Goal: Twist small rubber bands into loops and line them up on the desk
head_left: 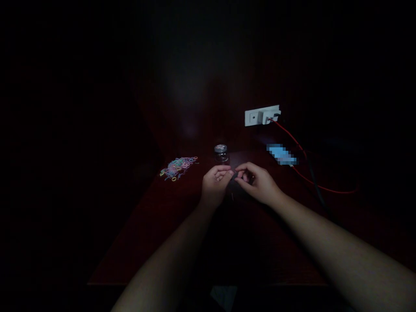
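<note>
One big dark red table [152, 242] is here. Two bare hands are over it, the left hand [215, 185] and the right hand [259, 183], fingers bent and tips close together. Two cords show: one black cord [312, 171] and one red cord [338, 192], the red in two stretches. One pile of little colored rings [178, 167] lies at the left, too many to count. One white wall plate [252, 117] is on the wall. One bright, blurry flat thing [281, 154] lies right of the hands. One small jar [221, 153] stands just behind them, lid on. One tiny dark thing [235, 175] is between the fingertips; I can't tell which hand grips it.
</note>
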A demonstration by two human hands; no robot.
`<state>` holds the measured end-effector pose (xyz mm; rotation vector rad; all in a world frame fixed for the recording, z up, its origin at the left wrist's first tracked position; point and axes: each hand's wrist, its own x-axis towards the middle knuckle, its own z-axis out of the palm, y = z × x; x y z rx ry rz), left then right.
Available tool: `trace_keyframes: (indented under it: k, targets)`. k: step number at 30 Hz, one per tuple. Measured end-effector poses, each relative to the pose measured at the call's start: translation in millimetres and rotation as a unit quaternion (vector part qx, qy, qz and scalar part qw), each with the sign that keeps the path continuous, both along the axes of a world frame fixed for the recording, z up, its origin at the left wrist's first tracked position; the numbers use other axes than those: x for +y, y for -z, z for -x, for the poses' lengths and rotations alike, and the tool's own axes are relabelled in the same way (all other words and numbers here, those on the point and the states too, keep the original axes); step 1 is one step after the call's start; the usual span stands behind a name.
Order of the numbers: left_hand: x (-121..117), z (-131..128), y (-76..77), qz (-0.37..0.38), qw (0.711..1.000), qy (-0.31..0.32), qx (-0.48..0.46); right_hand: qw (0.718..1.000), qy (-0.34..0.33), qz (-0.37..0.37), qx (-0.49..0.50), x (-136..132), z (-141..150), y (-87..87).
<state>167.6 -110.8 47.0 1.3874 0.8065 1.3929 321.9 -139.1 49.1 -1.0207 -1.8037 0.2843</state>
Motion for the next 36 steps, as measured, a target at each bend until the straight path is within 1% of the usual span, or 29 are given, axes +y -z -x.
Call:
trace_keyframes:
  k: [5, 12, 17, 23, 25, 28, 31, 33, 36]
  targets:
    - [0, 10, 3.3, 0.001, 1.000, 0.007, 0.012, 1.000, -0.003, 0.011, -0.003, 0, -1, 0.1]
    - [-6, 10, 2.8, 0.008, 0.998, 0.020, 0.053, 0.996, -0.051, 0.069, -0.023, -2, -1, 0.1]
    - [-6, 12, 5.4, -0.014, 0.996, 0.026, 0.086, 0.997, -0.046, 0.057, -0.025, -3, -1, -2.4]
    - [-1, 15, 10.7, -0.015, 0.995, 0.044, 0.092, 0.996, -0.046, 0.046, -0.064, -2, -4, -3.3]
    - [1, 18, 13.1, -0.027, 0.992, 0.054, 0.113, 0.994, -0.045, 0.053, -0.083, -1, -7, -3.5]
    - [4, 22, 16.3, -0.062, 0.977, 0.059, 0.196, 0.988, -0.060, 0.082, -0.119, 2, -13, -1.9]
    - [6, 25, 17.5, -0.105, 0.950, 0.058, 0.289, 0.976, -0.086, 0.117, -0.164, 6, -19, 2.4]
    - [6, 26, 17.1, -0.123, 0.934, 0.062, 0.329, 0.969, -0.097, 0.134, -0.185, 8, -22, 5.4]
    - [6, 26, 15.1, -0.144, 0.918, 0.065, 0.365, 0.965, -0.099, 0.148, -0.192, 12, -26, 8.5]
